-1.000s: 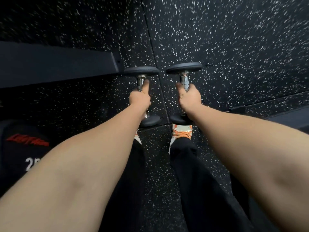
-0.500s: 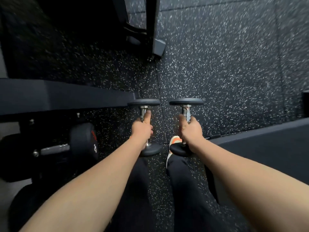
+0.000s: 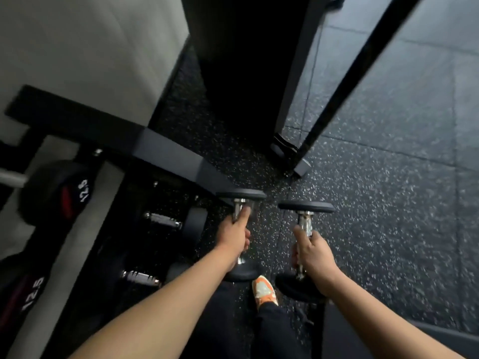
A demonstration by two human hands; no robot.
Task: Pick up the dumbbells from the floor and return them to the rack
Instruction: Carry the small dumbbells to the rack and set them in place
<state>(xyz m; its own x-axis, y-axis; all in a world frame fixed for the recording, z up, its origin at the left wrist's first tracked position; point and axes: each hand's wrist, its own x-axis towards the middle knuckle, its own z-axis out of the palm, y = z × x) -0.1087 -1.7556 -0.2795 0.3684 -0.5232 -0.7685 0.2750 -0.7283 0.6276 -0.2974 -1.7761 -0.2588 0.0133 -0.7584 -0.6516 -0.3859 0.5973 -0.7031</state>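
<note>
Two dumbbells, centre of frame, both held off the floor. Left dumbbell point(image 3: 241, 195): far head visible edge-on, near head partly hidden under the left hand point(image 3: 233, 235) and forearm; chrome handle mostly covered by the grip, thumb laid along it pointing up-frame. Right dumbbell point(image 3: 306, 206): far head clear, near head dark and half lost behind the right hand point(image 3: 315, 255); handle shows only above the fist. Both grips clenched around the handles mid-bar, heads sticking out past each fist on either side. The two weights sit side by side, apart, not touching. Orange shoe point(image 3: 264, 290) just below, between them, mostly cut off by dark trousers. Rack point(image 3: 160, 154) at left of frame, blurred; racked dumbbells point(image 3: 162, 220) under its beam, plus bigger ones at left edge marked 12.5, cropped. Speckled floor point(image 3: 388, 203) right. Dark upright frame point(image 3: 295, 104) top centre, top cut off.
</note>
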